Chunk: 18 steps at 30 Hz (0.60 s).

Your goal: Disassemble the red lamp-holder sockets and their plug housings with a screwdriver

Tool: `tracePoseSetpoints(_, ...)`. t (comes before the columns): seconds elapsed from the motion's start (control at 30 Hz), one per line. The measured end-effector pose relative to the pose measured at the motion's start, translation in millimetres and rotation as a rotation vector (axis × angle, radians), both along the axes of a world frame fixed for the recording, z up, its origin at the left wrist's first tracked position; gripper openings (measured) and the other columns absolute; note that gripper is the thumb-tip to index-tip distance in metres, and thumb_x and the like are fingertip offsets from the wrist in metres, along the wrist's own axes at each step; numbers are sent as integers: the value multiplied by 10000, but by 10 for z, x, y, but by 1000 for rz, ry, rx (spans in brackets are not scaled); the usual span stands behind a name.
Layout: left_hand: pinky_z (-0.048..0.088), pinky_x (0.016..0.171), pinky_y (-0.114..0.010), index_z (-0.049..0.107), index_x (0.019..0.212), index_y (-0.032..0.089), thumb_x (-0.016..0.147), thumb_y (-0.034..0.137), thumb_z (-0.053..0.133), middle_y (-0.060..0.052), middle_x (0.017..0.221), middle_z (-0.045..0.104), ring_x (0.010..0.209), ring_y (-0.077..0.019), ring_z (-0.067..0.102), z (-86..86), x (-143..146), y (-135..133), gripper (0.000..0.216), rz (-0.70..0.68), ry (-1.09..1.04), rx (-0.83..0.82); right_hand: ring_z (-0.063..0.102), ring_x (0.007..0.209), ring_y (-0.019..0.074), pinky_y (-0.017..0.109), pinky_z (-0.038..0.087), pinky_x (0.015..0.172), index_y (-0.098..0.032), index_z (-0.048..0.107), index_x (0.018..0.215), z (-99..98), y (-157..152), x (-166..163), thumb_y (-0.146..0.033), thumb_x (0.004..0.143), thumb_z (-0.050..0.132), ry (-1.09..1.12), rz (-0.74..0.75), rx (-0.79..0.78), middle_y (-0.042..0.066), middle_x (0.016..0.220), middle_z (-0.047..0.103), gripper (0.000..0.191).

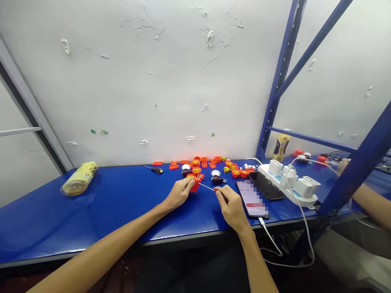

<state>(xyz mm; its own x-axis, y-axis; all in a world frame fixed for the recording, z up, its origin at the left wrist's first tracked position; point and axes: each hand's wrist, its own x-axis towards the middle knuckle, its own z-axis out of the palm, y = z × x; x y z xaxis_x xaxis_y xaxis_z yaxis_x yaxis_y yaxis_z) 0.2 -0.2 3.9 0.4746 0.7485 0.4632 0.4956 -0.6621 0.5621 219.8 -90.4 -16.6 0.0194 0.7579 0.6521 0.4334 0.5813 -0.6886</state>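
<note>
My left hand (179, 193) is closed round an orange plug-in lamp socket (195, 186), held a little above the blue table. Its metal prongs point to the right. In my right hand (231, 206) is a screwdriver (207, 186); the thin shaft reaches left and its tip meets the orange socket. My fingers hide most of the screwdriver's handle. Just behind, a dark plug-in lamp socket with a white cup (216, 177) lies on the table, and a similar dark one (185, 169) sits behind my left hand.
Several orange socket parts (211, 165) lie along the wall, with a second screwdriver (154, 169) to their left. A lit phone (252, 197), a dark phone (269, 187) and a white power strip (305, 200) stand right. A yellow bottle (80, 178) lies left. Another person's forearm (371, 201) shows beyond the blue frame (339, 179).
</note>
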Motion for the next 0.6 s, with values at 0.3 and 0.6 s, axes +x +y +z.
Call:
tracePoseSetpoints(0.3,589,849,-409,631,1191,150,996,362,616,-76,1171,658,986,-225,671,-49,-10,37,288,17,0,6,653,872,155,345,572,780,-204,621,1202,-75,-2,-69,-403,1016,562,-77,46,57,52,1094,659,279)
tracePoseSetpoints(0.6,588,847,-404,635,1176,154,1002,353,609,-78,1154,664,970,-210,672,-14,-6,-50,266,-21,-8,58,660,789,142,325,580,713,-175,610,1214,-117,50,-41,-444,1017,553,45,30,-146,41,1029,671,338)
